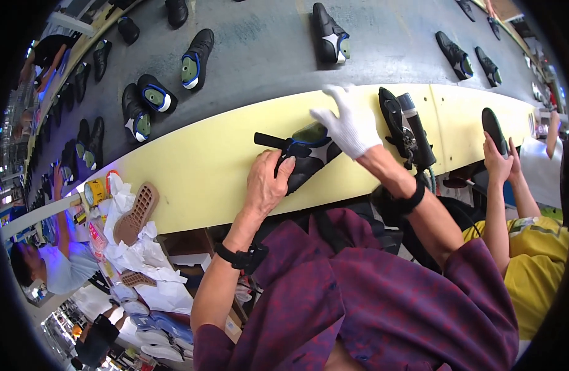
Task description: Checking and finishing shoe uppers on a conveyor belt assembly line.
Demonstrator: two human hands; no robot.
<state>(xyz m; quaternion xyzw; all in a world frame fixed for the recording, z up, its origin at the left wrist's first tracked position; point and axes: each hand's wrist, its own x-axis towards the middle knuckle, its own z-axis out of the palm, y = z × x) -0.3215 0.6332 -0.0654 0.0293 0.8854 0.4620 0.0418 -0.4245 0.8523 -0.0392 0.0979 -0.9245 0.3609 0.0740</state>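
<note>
A black shoe (306,168) with a blue-edged collar and a green insole lies at a slant on the pale yellow tabletop (210,167) in front of me. My left hand (266,185) is bare and closed on its front part, thumb on top. A flat black strip (270,141) sticks out to the left above that thumb. Over the heel end is my right hand (351,123) in a white knitted glove, slightly blurred, its thumb and fingers spread apart. Whether the glove touches the shoe I cannot tell, as it hides part of the heel.
Beyond the tabletop runs a grey conveyor belt (260,68) carrying several black shoes. A black hand tool with a hose (419,133) lies to my right. A co-worker's hands (500,162) hold a dark sole-shaped piece. Brown outsoles (136,213), paper and a yellow tape roll (94,192) are at left.
</note>
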